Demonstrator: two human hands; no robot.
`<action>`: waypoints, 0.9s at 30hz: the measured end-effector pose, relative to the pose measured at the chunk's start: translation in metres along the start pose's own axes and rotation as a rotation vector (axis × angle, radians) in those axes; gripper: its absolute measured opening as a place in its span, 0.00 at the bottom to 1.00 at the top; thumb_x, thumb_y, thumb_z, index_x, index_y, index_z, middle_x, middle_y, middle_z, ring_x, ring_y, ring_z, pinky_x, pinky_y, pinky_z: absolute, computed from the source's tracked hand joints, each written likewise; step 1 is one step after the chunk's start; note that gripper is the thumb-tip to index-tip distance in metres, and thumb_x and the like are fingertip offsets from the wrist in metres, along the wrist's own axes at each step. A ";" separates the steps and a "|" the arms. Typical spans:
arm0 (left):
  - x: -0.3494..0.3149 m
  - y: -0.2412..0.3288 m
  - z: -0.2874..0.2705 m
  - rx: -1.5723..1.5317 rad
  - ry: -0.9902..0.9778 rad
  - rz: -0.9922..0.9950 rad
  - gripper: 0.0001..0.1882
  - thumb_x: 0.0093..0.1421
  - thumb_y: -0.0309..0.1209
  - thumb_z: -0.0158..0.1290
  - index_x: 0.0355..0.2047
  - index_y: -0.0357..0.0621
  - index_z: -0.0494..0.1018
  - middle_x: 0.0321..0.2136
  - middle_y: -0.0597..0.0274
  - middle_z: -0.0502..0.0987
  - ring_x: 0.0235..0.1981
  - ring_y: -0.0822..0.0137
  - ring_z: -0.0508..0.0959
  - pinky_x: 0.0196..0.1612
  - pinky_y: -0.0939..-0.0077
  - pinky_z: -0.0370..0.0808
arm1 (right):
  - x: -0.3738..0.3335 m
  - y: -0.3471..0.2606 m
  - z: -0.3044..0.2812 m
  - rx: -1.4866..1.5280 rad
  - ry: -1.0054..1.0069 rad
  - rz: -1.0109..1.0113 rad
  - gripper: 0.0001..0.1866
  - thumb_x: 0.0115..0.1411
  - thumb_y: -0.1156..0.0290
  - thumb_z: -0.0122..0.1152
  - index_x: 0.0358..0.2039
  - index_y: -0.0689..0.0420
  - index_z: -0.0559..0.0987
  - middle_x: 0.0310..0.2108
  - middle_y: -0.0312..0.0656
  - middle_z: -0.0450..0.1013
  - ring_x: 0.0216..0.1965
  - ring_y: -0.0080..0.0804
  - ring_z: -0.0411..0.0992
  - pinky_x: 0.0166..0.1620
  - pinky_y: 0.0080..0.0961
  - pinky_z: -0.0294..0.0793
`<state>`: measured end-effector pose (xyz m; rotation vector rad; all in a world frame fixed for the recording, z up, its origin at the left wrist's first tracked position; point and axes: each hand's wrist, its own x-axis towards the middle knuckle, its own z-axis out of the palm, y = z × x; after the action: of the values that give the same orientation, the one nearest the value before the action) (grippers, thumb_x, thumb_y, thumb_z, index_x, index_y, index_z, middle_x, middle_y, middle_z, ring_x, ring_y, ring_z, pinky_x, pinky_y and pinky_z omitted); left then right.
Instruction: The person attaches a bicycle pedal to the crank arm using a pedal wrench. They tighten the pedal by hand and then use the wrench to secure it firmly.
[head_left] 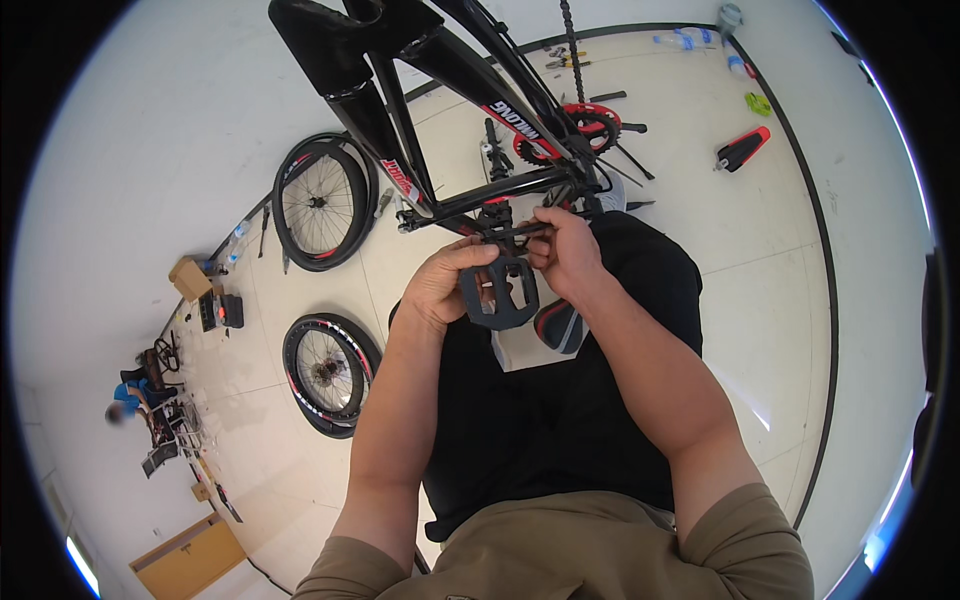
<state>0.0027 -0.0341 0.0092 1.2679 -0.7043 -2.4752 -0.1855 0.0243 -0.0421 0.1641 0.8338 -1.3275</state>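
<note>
Bike frame blocks way ahead; open room beyond right forearm.

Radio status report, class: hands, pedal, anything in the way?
Left hand gripping black pedal. Right hand pinching dark bar beside it. Bicycle frame close ahead; nothing plainly blocking.

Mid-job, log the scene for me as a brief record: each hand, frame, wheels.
Left hand: gripping a black pedal
Right hand: fingers closed on a dark bar beside the pedal
Bike frame: black, beyond the hands
Upper wheel: left of the frame
Lower wheel: left of the left forearm
</note>
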 end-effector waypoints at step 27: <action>0.004 -0.014 0.009 -0.184 -0.030 0.274 0.35 0.57 0.26 0.58 0.65 0.42 0.62 0.36 0.53 0.79 0.38 0.56 0.82 0.47 0.64 0.82 | 0.000 -0.001 0.000 0.049 -0.007 0.009 0.10 0.65 0.67 0.54 0.30 0.60 0.74 0.25 0.36 0.69 0.19 0.18 0.57 0.22 0.19 0.55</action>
<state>-0.0069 -0.0212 0.0030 0.9976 -0.5967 -2.2798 -0.1865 0.0242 -0.0412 0.2017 0.7945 -1.3403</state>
